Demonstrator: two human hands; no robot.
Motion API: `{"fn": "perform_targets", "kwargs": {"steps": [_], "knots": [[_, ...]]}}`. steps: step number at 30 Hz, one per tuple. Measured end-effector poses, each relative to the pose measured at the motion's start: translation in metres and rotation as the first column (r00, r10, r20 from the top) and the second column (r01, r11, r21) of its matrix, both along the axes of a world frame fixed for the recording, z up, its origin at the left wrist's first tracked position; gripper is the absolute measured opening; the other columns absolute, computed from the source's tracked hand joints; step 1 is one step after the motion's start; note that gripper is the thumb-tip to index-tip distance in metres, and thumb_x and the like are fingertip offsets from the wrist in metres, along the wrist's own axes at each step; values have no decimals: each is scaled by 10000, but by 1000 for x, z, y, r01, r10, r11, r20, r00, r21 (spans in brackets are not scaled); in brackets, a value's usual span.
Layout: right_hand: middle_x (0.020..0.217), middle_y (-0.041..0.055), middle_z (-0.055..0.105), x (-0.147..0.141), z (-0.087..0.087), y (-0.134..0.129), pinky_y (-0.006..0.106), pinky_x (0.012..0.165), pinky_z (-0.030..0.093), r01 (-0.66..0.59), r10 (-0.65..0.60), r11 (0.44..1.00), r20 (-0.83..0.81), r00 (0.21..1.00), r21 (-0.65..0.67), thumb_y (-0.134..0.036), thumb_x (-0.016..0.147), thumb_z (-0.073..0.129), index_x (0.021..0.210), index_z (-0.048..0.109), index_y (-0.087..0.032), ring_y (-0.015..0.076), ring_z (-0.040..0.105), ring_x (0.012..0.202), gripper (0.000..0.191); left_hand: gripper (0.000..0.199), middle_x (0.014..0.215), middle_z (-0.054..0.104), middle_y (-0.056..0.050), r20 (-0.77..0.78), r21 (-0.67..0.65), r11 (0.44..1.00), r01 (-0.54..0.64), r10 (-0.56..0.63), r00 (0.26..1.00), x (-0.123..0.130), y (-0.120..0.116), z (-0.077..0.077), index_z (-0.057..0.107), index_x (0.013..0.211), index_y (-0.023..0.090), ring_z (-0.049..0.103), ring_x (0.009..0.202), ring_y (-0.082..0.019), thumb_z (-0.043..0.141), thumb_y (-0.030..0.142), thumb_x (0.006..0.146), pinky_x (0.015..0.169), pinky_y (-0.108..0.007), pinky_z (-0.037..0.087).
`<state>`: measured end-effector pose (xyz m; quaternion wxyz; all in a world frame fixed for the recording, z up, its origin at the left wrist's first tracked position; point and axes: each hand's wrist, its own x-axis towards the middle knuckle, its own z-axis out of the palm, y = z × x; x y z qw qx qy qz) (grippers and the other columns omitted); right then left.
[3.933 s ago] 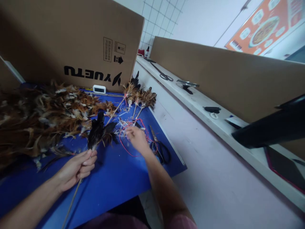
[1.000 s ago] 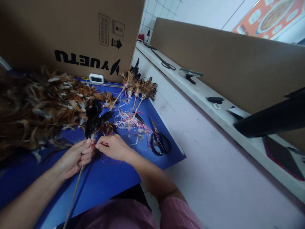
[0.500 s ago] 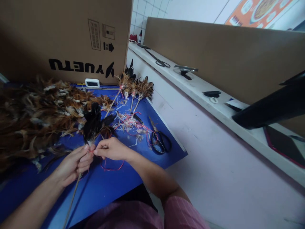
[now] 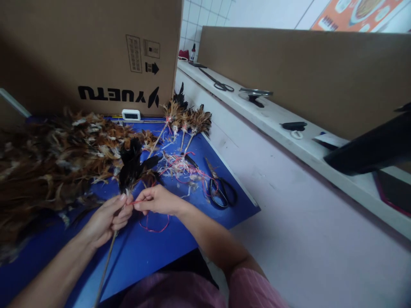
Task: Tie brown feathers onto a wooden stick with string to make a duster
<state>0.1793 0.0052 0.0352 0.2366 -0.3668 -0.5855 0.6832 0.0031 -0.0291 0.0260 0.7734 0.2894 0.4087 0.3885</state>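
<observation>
The black feathers (image 4: 130,164) stand at the top of the stick (image 4: 107,265), held above the table (image 4: 150,259) between its near edge and the brown feathers (image 4: 64,162) heaped toward the left. The stick slants down past the near edge. The left hand (image 4: 112,216) is curled round it just below the plumes, thumb pressed to the pale quill ends. The right hand (image 4: 157,200) pinches the red string (image 4: 159,232) between thumb and finger; a short stretch spans the gap to the left hand, and a loop hangs below. Whether it circles the stick, the fingers hide.

The stick looks light and stiff, the plumes soft and easily bent or crushed — so the quill ends, tight against the wood, seem the place to grip, with the vanes left free. Smooth quills may slide or twist under a loose thumb. The string looks thin and limp, best taken close to the stick and kept taut. Scissors (image 4: 212,171) lie near the table's right edge, beside loose scraps (image 4: 180,164).
</observation>
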Motion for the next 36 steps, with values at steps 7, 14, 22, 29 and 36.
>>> {"fn": "perform_targets", "kwargs": {"steps": [7, 14, 22, 29, 36], "knots": [[559, -44, 567, 11, 0, 3, 192, 538, 372, 6, -8, 998, 26, 1000, 63, -281, 738, 664, 740, 641, -124, 56, 481, 521, 158, 244, 516, 346, 81, 55, -5, 997, -78, 78, 995, -2, 2, 5, 500, 746, 148, 206, 369, -1, 645, 341, 776, 328, -111, 156], [467, -75, 428, 17, 3, 2, 192, 456, 271, -9, 7, 995, 24, 1000, 100, -352, 844, 526, 829, 673, -115, 44, 361, 436, 279, 253, 523, 330, 84, 70, -32, 995, -94, 96, 993, -2, 3, -1, 505, 762, 141, 222, 373, 1, 661, 340, 769, 323, -103, 159], [463, -82, 381, 15, 9, -1, 195, 451, 242, -21, 15, 996, 74, 997, 85, -342, 850, 521, 815, 671, -106, 39, 321, 432, 282, 209, 504, 307, 91, 115, -42, 993, -111, 115, 987, -4, 5, -3, 519, 778, 135, 222, 361, -6, 641, 305, 789, 311, -107, 182], [494, -75, 401, 13, 7, -3, 188, 478, 279, -63, 55, 995, 108, 993, 72, -316, 870, 507, 870, 673, -120, 38, 353, 449, 257, 178, 495, 296, 95, 141, -47, 993, -107, 113, 984, -5, 5, -5, 525, 784, 135, 226, 357, -7, 629, 279, 798, 310, -104, 197], [523, -76, 394, 11, 1, -4, 188, 466, 289, -99, 87, 991, 119, 989, 92, -337, 893, 474, 944, 646, -147, 51, 368, 462, 262, 176, 501, 320, 87, 138, -54, 993, -108, 114, 984, -4, 6, -7, 533, 789, 130, 240, 358, -9, 626, 279, 799, 308, -103, 199]]}}
